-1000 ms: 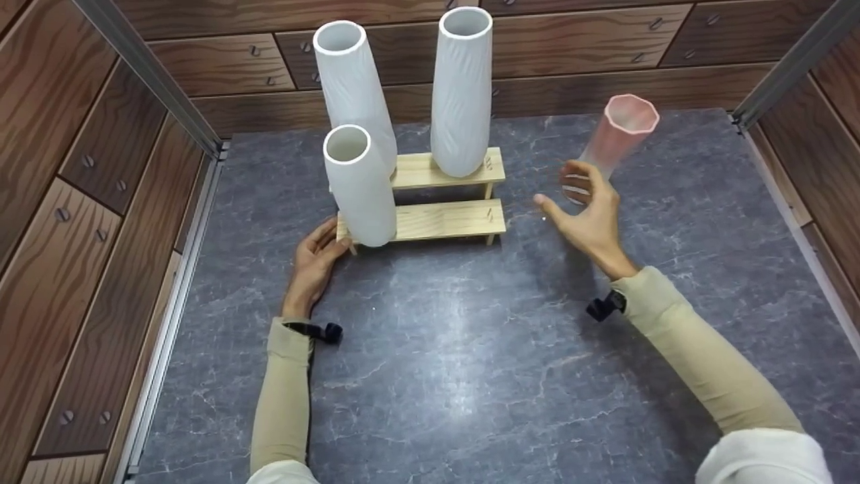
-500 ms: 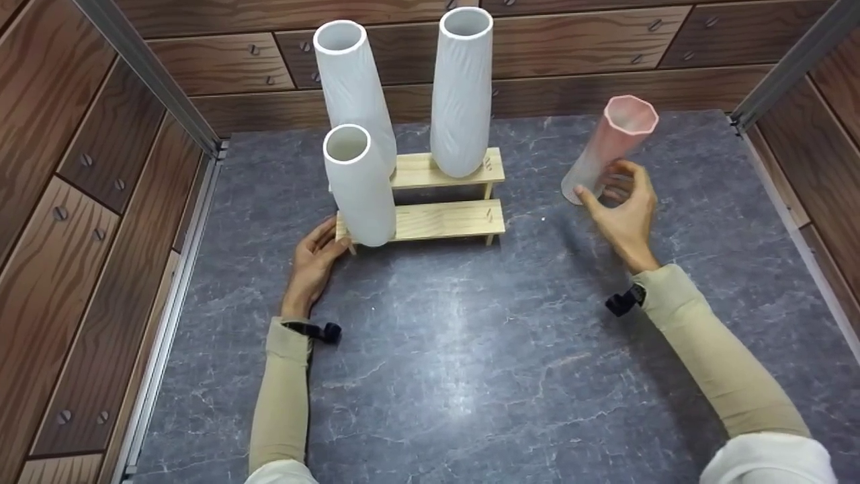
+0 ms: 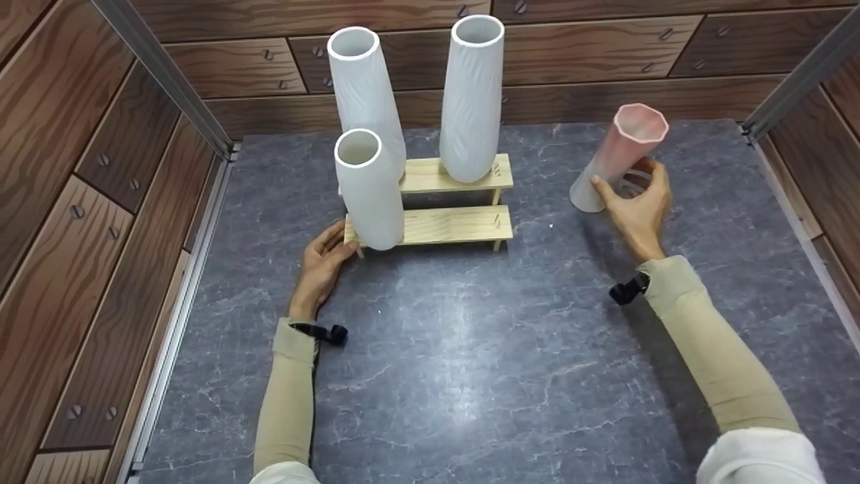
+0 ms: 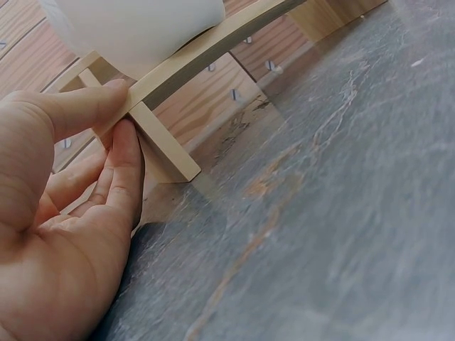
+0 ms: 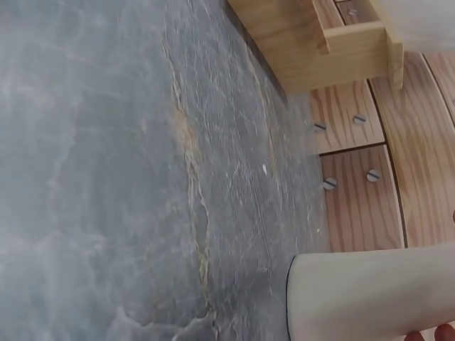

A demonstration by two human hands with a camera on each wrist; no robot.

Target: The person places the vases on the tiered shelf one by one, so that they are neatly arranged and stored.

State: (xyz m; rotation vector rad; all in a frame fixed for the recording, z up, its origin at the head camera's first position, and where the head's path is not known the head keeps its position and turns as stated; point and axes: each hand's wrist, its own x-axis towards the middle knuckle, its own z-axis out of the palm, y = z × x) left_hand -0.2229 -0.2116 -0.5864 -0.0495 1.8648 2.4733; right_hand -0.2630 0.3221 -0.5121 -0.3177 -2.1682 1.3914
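My left hand (image 3: 321, 269) pinches the left end of a two-step wooden stand (image 3: 457, 225); in the left wrist view the thumb lies at the board's edge with fingers (image 4: 122, 167) beneath, beside a leg. A smaller white vase (image 3: 371, 195) stands on the lower step's left end. Behind it, two tall white vases (image 3: 472, 101) occupy the upper step. Over on the right, my right hand (image 3: 641, 208) grips a pink-to-white vase (image 3: 621, 144) with an eight-sided rim, thumb on its near side. The right wrist view shows its pale lower part (image 5: 362, 295), fingertips at the frame's edge.
The stand and pink vase are on a grey marble-patterned surface (image 3: 443, 349). Wood-patterned panels (image 3: 598, 50) wall in the back and both sides, with metal rails (image 3: 164, 336) along the corners and left edge.
My right hand has moved right to the pink vase, and its fingers have come around it. The left hand stays at the stand's end. The head view has shifted slightly.
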